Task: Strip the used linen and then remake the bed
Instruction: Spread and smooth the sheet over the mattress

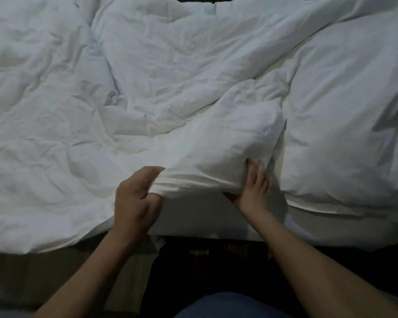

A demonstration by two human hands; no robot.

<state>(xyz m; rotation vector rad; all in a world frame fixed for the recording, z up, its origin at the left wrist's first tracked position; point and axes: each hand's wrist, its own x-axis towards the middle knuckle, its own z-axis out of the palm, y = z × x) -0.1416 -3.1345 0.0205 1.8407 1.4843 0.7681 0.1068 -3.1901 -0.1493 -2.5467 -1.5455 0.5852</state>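
Fingers of your left hand (133, 200) are curled tight round a bunched fold at the near edge of the white duvet (147, 92), while your right hand (253, 187) lies flatter, fingers fairly straight and tucked in under the puffed corner of that same duvet, thumb below the cloth, so it looks more like a supporting press than a clench. That duvet sprawls crumpled across most of the bed, its near edge hanging over the side on your left, and its lifted corner sits just beside the pillow (340, 125), which rests at the right end against the mattress side (205, 221) you have exposed. Judging from this, you are only beginning to strip, since duvet and pillow are both on the bed. The main risk is uneven pull: your left hand holds firmly and your right barely grips, so a tug could slide the corner off your right fingers and leave the bulk twisted. Drag towards yourself and the pillow may come along, since the corner is close against it, and tumble to the dark floor (216, 267). Whether you hold the cover alone or the filling as well cannot be told, and a cover-only grip could bunch the filling inside.
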